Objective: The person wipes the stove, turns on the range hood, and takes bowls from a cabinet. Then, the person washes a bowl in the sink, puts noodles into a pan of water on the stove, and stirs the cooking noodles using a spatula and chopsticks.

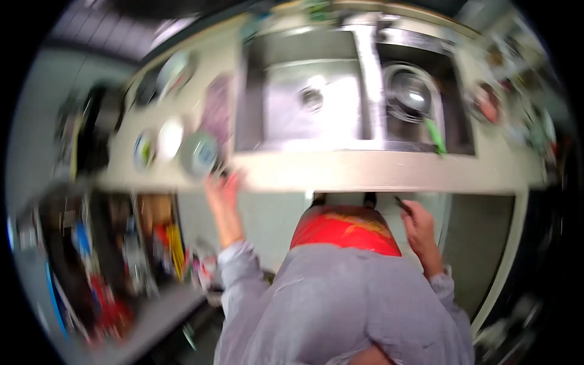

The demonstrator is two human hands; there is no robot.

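Observation:
My left hand (pixel 224 193) is at the counter's front edge, its fingers closed round something small and dark that blur hides. Right beside those fingers stands a pale green bowl (pixel 199 153), with a white bowl (pixel 170 137) and a small patterned dish (pixel 145 149) to its left. In front of my body, below the counter edge, my right hand (pixel 417 224) is closed on a dark, thin object (pixel 402 205), too blurred to name.
A steel sink (pixel 312 131) has a second basin (pixel 410 137) holding a metal pot (pixel 409 92) and a green-handled utensil (pixel 435 136). A pinkish cloth (pixel 216 109) lies left of the sink. Open drawers (pixel 109 243) with bottles and packets are at lower left.

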